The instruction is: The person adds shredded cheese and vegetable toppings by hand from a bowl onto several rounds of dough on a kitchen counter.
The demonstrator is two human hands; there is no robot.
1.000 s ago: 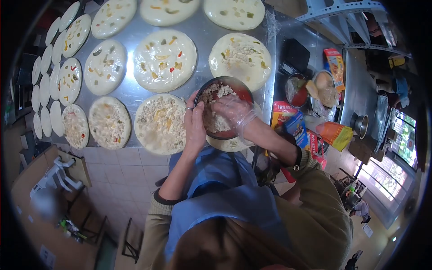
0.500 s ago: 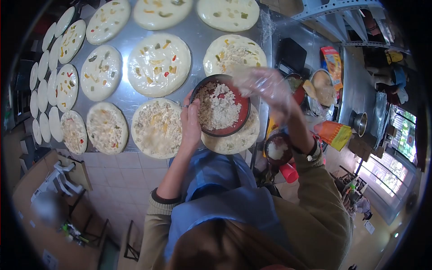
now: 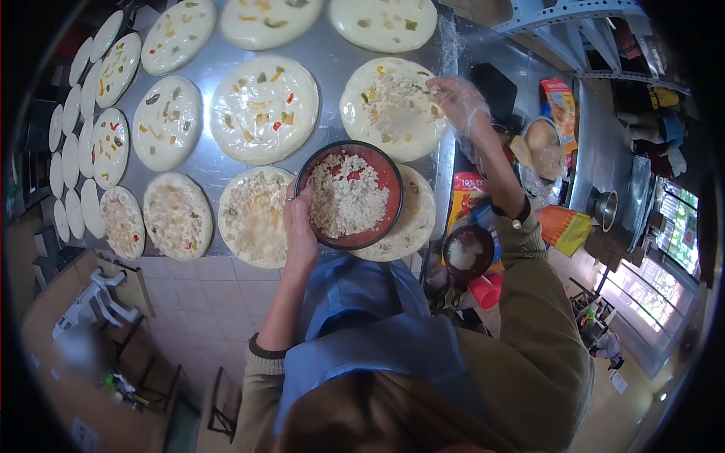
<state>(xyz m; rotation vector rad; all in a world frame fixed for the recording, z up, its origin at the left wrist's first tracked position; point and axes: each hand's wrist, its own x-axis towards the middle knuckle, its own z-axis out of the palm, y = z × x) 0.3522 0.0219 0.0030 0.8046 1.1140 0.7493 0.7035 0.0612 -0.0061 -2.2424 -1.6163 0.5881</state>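
My left hand (image 3: 300, 226) grips the left side of a dark-rimmed, red-brown bowl (image 3: 393, 211). Loose white crumbs (image 3: 347, 198) lie inside the bowl, which I hold above the near dough rounds. My right hand (image 3: 459, 100), in a clear plastic glove, is at the right edge of a round of dough (image 3: 362, 136). Its fingers are bent together, apparently around some crumbs, though the fingertips show only in part. That round carries pieces of coloured vegetable and a patch of crumbs. Beneath the bowl another crumb-covered round (image 3: 419, 208) is partly hidden.
Several dough rounds (image 3: 264, 109) cover the metal table (image 3: 332, 113), the nearer ones strewn with crumbs. At right are a dark scale (image 3: 492, 89), colourful packets (image 3: 559, 106), a small bowl of white stuff (image 3: 467, 255) and a red cup (image 3: 485, 291).
My right hand has moved up and right, from the bowl's edge to the far right round. The bowl in my left hand has shifted left and slightly nearer my body.
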